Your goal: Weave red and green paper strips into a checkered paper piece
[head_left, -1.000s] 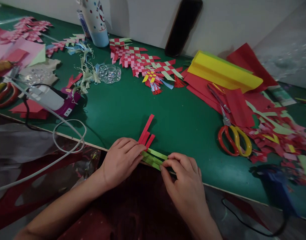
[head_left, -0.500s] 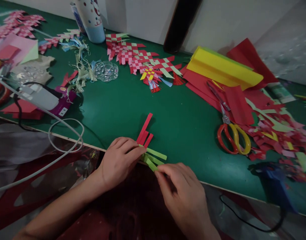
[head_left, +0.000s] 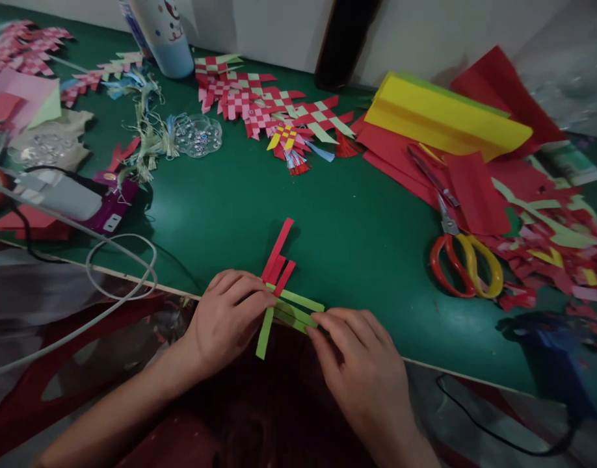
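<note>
Several red paper strips (head_left: 278,255) stand up from under my left hand (head_left: 225,323), crossing light green paper strips (head_left: 298,307). My left hand pinches the crossing at the strips' lower ends. Another green strip (head_left: 265,334) runs down past the table's front edge, just right of that hand. My right hand (head_left: 357,357) rests its fingertips on the right ends of the green strips. The strips lie on a green work mat (head_left: 328,227).
Woven red-and-green paper pieces (head_left: 274,107) lie along the back. To the right are orange-handled scissors (head_left: 462,270), a yellow paper stack (head_left: 445,117), red sheets (head_left: 474,192) and paper scraps (head_left: 552,250). A white cable (head_left: 120,276) loops over the left edge.
A green strip now crosses the red strips and points down past the table edge beside my left hand. My right hand has moved onto the green strips' right ends.
</note>
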`<state>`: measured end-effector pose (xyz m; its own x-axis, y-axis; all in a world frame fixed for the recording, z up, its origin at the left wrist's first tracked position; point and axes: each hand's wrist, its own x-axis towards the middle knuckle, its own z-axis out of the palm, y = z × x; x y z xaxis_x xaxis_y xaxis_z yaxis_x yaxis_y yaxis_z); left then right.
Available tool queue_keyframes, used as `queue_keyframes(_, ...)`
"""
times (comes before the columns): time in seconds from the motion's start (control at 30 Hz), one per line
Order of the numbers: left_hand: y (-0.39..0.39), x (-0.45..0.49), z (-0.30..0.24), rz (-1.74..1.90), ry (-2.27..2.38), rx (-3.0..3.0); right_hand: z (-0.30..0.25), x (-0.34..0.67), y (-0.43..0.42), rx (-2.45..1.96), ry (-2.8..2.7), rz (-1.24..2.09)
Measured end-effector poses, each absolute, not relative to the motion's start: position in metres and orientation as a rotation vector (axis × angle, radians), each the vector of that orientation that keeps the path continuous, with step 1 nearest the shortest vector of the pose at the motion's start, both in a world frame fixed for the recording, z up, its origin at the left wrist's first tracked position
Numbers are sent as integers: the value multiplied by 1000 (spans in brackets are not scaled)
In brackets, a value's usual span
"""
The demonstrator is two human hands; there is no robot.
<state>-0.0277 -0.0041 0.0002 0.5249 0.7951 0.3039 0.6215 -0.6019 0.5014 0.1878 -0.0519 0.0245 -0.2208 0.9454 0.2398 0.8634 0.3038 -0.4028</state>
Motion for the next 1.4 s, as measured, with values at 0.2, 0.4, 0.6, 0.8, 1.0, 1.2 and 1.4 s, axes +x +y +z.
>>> queue_keyframes(0.2, -3, -28, 1, 716, 1173, 2446, 18, 184, -54, -1754, -2146, 317)
queue_keyframes(0.4, -3, -28, 1, 706, 1177, 2428, 22, 183, -50, -1778, -2126, 406)
queue_keyframes(0.6, -3, -27, 2, 703, 1187, 2431, 23, 181, -49, -1713, -2088, 498)
queue_keyframes(0.8, -3, -27, 3, 712, 1201, 2429, 24, 180, -44, -1699, -2072, 470)
queue_keyframes(1.0, -2, -27, 3, 702, 1186, 2412, 23, 178, -42, -1748, -2173, 333)
queue_keyframes(1.2, -2, -27, 3, 704, 1183, 2429, 24, 175, -40, -1753, -2178, 412)
queue_keyframes(1.4, -1, -26, 2, 735, 1183, 2439, 27, 174, -38, -1687, -2231, 343)
